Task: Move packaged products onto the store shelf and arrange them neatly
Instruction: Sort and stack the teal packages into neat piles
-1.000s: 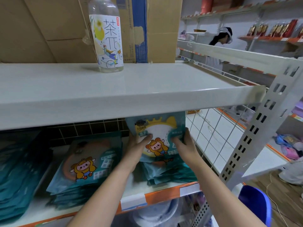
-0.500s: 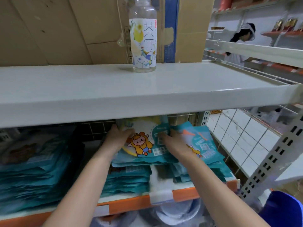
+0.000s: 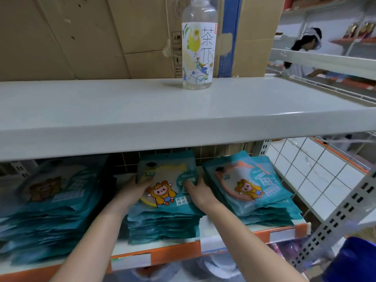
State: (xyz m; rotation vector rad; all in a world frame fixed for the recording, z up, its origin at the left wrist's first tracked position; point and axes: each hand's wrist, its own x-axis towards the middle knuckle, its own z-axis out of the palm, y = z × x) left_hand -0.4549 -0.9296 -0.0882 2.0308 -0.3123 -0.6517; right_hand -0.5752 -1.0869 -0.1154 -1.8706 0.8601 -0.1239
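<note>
Both hands gripped a teal packet on the lower shelf.

The left hand (image 3: 135, 192) and right hand (image 3: 198, 193) clasped the packet (image 3: 166, 180) by its sides, fingers curled over its edges, atop the middle stack (image 3: 162, 224).

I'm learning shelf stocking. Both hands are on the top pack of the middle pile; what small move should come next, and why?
Probably press the top pack flat and nudge it square with the middle pile, then let go. Left hand and right hand grip its two sides, and it already lies on the pile, slightly askew, beside the right pile.
</note>
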